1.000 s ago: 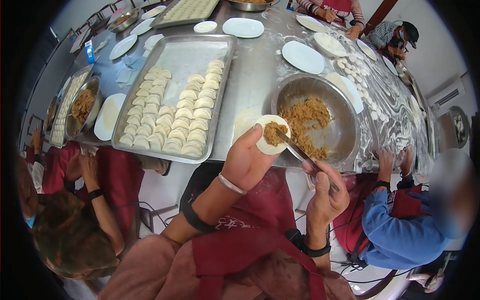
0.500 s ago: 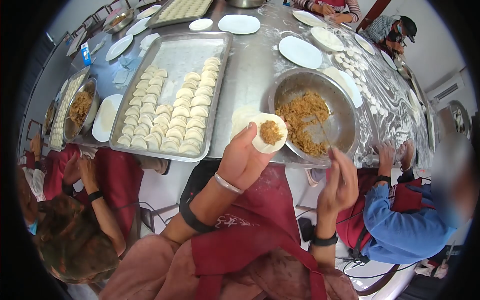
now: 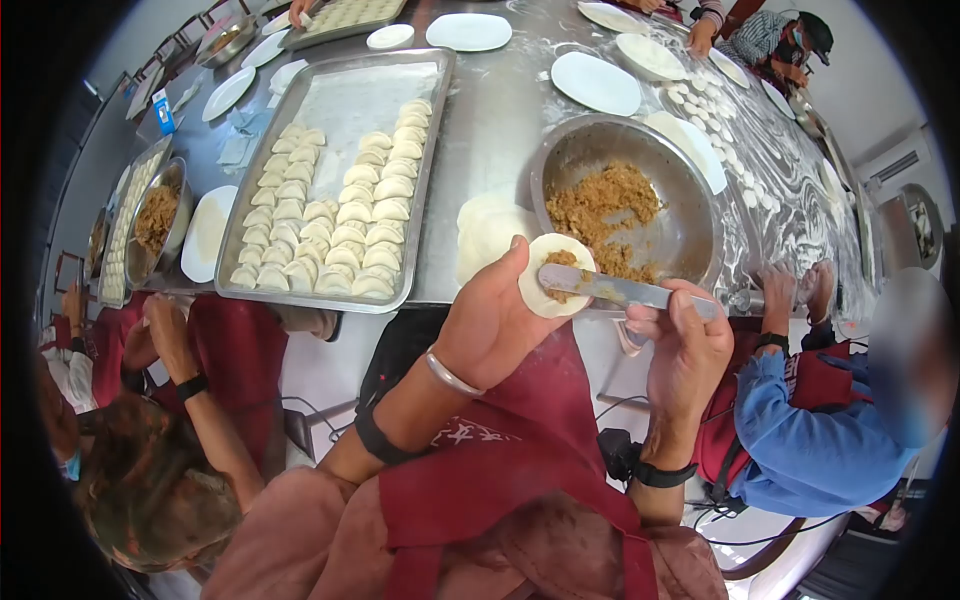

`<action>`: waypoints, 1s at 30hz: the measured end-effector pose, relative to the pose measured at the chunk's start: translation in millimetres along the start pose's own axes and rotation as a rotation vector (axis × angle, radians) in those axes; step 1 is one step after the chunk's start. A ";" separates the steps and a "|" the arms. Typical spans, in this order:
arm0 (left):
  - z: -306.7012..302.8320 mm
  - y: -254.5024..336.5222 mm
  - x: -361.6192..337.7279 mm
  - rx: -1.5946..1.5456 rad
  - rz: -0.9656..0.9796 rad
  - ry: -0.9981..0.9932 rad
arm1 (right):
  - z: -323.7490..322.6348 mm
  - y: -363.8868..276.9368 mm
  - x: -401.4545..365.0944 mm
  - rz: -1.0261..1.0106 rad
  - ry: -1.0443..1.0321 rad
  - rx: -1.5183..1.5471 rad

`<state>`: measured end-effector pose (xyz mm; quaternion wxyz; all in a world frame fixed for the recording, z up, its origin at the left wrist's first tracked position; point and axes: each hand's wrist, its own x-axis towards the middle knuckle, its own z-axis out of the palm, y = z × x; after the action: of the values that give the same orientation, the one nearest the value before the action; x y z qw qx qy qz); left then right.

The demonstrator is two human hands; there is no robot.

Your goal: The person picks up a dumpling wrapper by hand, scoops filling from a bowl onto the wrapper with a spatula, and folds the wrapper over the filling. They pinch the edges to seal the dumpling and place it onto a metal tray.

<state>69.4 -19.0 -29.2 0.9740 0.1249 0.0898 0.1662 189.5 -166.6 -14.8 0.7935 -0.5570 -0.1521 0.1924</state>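
Observation:
A round dumpling wrapper [image 3: 541, 303] with brown filling [image 3: 561, 258] on it rests on the fingers of my left hand [image 3: 487, 325], gripped at its edge. My right hand [image 3: 690, 350] pinches a flat metal spatula [image 3: 625, 290], whose rounded tip lies on the filling. Just beyond my hands stands a steel bowl [image 3: 700, 235] of the same minced filling [image 3: 600, 205]. A flat stack of wrappers [image 3: 485, 235] lies on the table left of the bowl. The metal tray [image 3: 330, 85] to the left carries several rows of folded dumplings [image 3: 350, 235].
White plates [image 3: 596, 83] stand across the steel table [image 3: 480, 130]. Small dough pieces [image 3: 710, 110] lie on the floured right side. A second filling bowl [image 3: 180, 225] is at the left. People sit close on both sides, one in a blue sleeve [image 3: 800, 440].
My right hand has turned the spatula from the bowl onto the wrapper, its blade now across the filling. My left hand has shifted slightly right. A hand has appeared at the far tray.

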 end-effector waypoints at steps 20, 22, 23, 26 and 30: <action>-3.8 -0.5 -14.7 0.170 -0.054 0.038 | -14.7 15.4 11.1 0.118 0.025 0.059; -5.2 2.6 -16.6 0.178 -0.067 0.036 | -18.8 14.6 10.7 0.102 -0.003 0.025; -6.3 3.4 -17.0 0.176 -0.063 0.044 | -20.5 13.2 10.5 0.078 -0.030 -0.008; -7.1 4.1 -15.9 0.168 -0.070 0.061 | -24.2 1.4 9.2 0.003 -0.057 -0.023; -7.7 2.4 -13.6 0.159 -0.097 0.058 | -22.9 -9.3 4.7 0.014 -0.161 -0.038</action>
<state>54.4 -19.8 -34.1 0.9649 0.1923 0.1370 0.1148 205.3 -186.1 -13.5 0.7666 -0.5557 -0.2151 0.2393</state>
